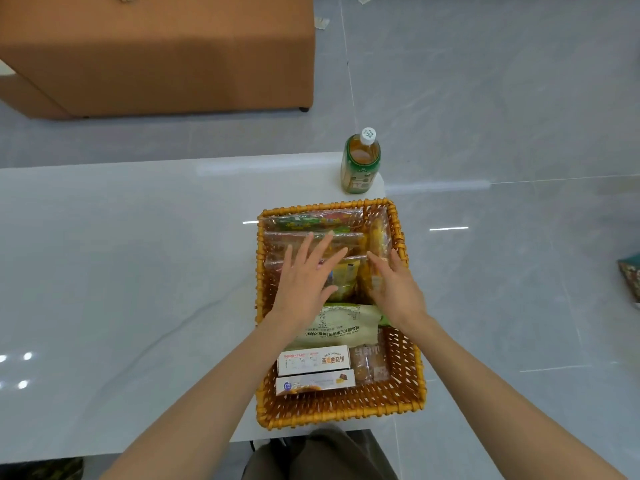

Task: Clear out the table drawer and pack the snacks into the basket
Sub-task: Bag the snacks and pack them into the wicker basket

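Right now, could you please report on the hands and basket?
Left hand open, flat on packets. Right hand open, touching packets by the right wall. Basket well filled. Bottle stands beyond it, nothing blocking.

The floor (502, 98) is laid with large grey glossy tiles, faintly veined in white, with thin pale joints running between them. At the far left stands a big orange-brown upholstered block seat (156, 53) on small dark feet (303, 109), its flat side facing the camera. A few pale scraps of paper (321, 23) lie on the tiles just beside its far corner. In front runs a white, shiny tabletop (121, 271) that mirrors overhead light as round bright spots (27, 356) near its left edge. A short bright streak (449, 229) also shows on the tiles to the right. A patterned object (630, 275) is cut off by the right edge.
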Available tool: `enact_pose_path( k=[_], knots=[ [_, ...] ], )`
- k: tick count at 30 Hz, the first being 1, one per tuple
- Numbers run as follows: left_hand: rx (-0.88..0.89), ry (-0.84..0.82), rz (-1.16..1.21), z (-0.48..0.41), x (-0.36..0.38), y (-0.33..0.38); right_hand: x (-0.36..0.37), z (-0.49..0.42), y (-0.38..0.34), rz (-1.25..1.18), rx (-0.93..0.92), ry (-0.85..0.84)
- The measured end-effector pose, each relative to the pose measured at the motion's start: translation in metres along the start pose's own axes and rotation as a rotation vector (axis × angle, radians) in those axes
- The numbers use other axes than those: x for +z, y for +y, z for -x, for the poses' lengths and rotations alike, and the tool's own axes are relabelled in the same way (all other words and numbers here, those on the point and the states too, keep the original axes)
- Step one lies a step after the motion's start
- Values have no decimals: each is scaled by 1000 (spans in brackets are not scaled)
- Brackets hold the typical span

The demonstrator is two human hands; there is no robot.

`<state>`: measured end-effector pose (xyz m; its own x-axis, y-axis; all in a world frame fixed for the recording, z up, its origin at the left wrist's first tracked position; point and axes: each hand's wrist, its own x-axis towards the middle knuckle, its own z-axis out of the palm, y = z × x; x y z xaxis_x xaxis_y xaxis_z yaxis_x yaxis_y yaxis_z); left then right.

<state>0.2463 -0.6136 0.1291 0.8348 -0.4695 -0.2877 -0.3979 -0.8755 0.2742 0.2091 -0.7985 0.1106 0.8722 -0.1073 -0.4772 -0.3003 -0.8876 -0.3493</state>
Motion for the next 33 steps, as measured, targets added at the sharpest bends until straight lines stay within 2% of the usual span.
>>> enact_pose_path(
  k=[2, 5, 10, 14, 17, 19, 24, 29, 33],
  knots=[
    [-15, -92, -94, -8, 6, -3, 5, -13, 5, 41, 41, -69],
    [-6, -213, -140, -8, 20, -14, 2, -24, 17, 20, 63, -47],
    [53, -260, -114, -1, 24, -24, 0, -14, 15, 117, 51, 26],
    [37, -78, 64, -12, 3, -26, -6, -9, 6, 203, -31, 218],
    [-15, 80, 41, -35, -8, -28, -8, -13, 0, 185, -105, 270],
    [-73, 84, -28, -52, -8, -27, -2, -16, -3, 177, -100, 247],
    [-158, -69, -167, -64, 20, -30, 17, -21, 10, 280, -25, 129],
    [-199, -160, -114, -49, 41, -29, 19, -24, 17, 348, 24, 72],
    [-193, -97, -103, -44, 37, -28, 15, -24, 15, 295, 14, 30]
  ],
)
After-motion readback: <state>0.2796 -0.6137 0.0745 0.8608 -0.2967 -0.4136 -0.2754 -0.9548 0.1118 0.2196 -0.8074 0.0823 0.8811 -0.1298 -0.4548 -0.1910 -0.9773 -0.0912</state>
